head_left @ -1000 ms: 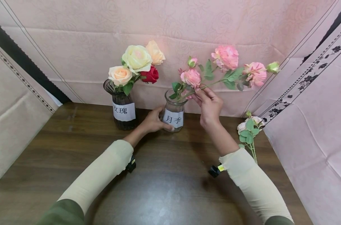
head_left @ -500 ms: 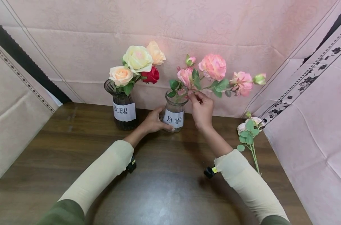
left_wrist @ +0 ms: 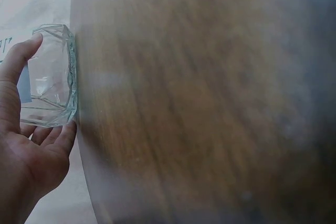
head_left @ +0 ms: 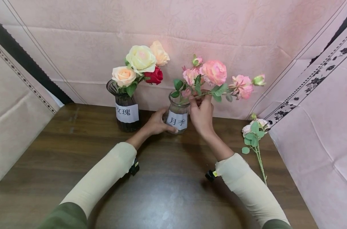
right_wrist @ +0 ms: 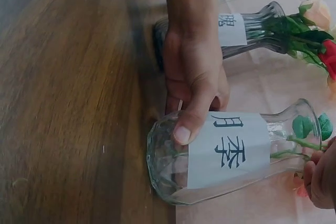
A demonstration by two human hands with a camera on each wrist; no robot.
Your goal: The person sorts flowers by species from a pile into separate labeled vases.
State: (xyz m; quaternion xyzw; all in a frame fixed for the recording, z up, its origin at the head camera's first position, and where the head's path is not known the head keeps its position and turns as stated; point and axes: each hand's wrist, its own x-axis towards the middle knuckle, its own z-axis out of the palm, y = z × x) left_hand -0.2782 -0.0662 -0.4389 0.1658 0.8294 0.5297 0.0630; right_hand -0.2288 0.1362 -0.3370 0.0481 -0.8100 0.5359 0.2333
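A clear glass vase point(head_left: 177, 111) with a white label stands upright on the table. My left hand point(head_left: 159, 122) holds it low on its left side, and in the left wrist view the thumb and fingers point(left_wrist: 65, 137) lie around the glass base. My right hand point(head_left: 202, 114) pinches the stem of a pink flower spray point(head_left: 215, 72) at the vase's mouth. The spray leans to the right, with several blooms and buds. In the right wrist view, green stems point(right_wrist: 302, 144) reach into the vase's neck, beside my right fingers point(right_wrist: 317, 179).
Left of the clear vase stands a dark glass vase point(head_left: 127, 109), labelled too, with cream, peach and red roses point(head_left: 141, 60). A pale flower stem point(head_left: 256, 136) lies on the table point(head_left: 150, 190) at the right. Pink cloth point(head_left: 90, 57) hangs behind.
My right hand has moved left and slightly down to the vase's mouth, drawing the pink flower spray left with it. The left hand and vase have stayed in place.
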